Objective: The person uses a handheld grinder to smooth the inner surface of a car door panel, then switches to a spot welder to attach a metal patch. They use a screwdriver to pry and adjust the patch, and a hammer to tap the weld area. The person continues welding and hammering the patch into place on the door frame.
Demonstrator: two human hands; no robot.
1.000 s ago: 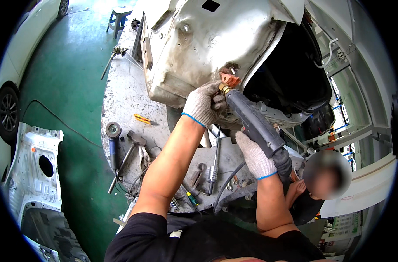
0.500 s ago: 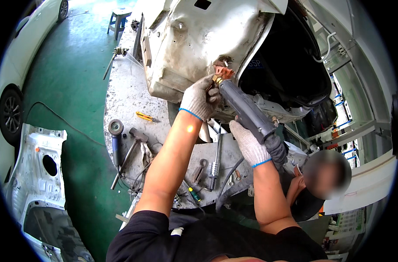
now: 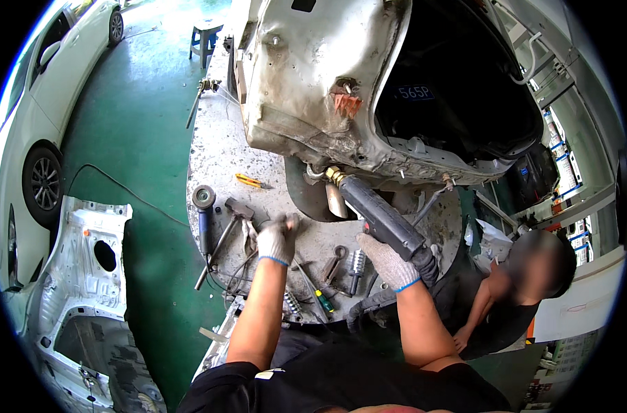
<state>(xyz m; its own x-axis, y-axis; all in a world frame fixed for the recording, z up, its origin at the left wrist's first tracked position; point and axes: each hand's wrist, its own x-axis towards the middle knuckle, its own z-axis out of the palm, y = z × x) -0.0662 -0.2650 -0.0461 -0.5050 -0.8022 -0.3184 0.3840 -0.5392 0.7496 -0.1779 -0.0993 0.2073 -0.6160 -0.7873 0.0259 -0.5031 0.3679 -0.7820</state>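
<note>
Right hand [image 3: 389, 263]: white-knit-gloved, gripping the dark-grey cylindrical tool [image 3: 381, 215].
Tool: eleven o'clock from right hand, brass-coloured tip [image 3: 335, 175] outermost.
Left hand [image 3: 277, 241]: white-knit-gloved, nine o'clock from right; grip I can't tell from here.

A matt surface is noted on the long dark-grey cylindrical tool [image 3: 377, 212], glossy metal on its brass-coloured tip [image 3: 335, 174]; rough knitted cloth is observed on the off-white gloves [image 3: 389, 263].

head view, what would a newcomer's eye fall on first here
Probably the big stained car body at top middle, with a dark opening on its right. Then the black tool with a gold-coloured tip just below, in the gloved right hand. A white car stands along the left edge.
</note>
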